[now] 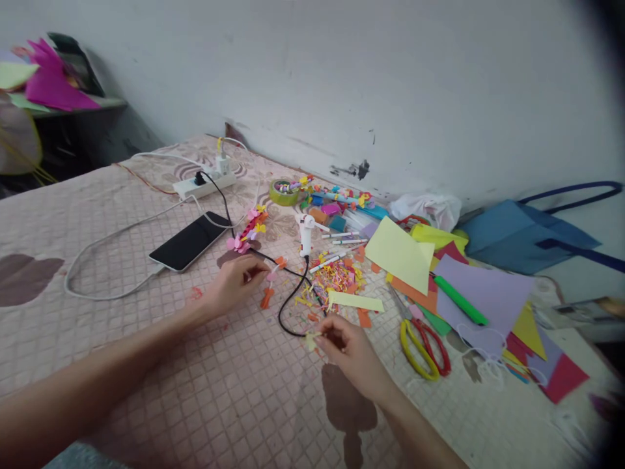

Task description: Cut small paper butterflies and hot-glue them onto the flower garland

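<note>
My left hand (239,283) is closed in a pinch at the edge of a small pink paper cutout (272,276). Orange cutouts lie just above and below it, the lower orange cutout (266,298) resting on the cloth. Lower and to the right, my right hand (344,345) pinches a small pale yellow paper cutout (312,341) between thumb and fingers. A white glue gun (306,236) stands beyond both hands, its black cord looping between them. Near the right hand lie a pale yellow paper strip (359,301) and a heap of colourful paper scraps (336,277).
Scissors (424,348) with yellow and red handles lie at right, beside coloured paper sheets (481,293) and a green cutter (459,300). A phone (190,241), a power strip (205,185) and cables occupy the left. Tape (283,193) and a decorated pink stick (250,228) lie behind.
</note>
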Action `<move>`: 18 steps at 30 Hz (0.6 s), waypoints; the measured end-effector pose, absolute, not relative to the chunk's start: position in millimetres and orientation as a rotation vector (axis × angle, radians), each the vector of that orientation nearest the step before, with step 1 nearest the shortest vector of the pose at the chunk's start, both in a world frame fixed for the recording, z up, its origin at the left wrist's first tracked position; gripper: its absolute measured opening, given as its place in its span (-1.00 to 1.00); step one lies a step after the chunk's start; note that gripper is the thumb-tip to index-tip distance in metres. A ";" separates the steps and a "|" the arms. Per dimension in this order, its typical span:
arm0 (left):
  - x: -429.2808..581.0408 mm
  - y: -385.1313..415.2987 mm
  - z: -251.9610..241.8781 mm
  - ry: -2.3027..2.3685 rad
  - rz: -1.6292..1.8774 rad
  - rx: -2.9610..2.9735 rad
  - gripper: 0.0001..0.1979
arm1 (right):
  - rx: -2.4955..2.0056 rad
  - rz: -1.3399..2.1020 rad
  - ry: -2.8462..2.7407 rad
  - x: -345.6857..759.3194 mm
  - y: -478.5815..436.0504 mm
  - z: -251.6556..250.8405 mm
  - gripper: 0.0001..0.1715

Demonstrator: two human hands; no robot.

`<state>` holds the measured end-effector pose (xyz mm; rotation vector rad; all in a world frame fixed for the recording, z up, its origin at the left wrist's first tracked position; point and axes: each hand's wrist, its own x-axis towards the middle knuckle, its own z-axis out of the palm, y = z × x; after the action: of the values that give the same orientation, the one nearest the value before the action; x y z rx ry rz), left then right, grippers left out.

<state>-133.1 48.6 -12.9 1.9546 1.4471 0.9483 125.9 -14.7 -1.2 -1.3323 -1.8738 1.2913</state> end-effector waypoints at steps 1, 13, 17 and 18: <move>-132.2 45.1 -10.8 1.400 0.928 1.913 -0.79 | -1.295 1.305 -1.912 115.9 -8.5 0.6 -0.95; -136.5 43.3 -11.6 0.943 0.658 1.480 -0.87 | -1.243 1.418 -1.933 62.2 34.3 -2.4 -0.85; -145.0 46.1 -13.8 0.946 0.655 1.439 -0.82 | -1.262 1.450 -1.849 59.9 34.6 -7.5 -0.83; -145.2 44.7 -13.7 0.948 0.644 1.458 -0.80 | -1.281 1.436 -1.851 58.8 33.9 -8.0 -0.83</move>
<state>-145.2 44.7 -13.7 1.4578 0.9484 0.6439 58.8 33.9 -8.0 -1.2814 -1.8511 1.4360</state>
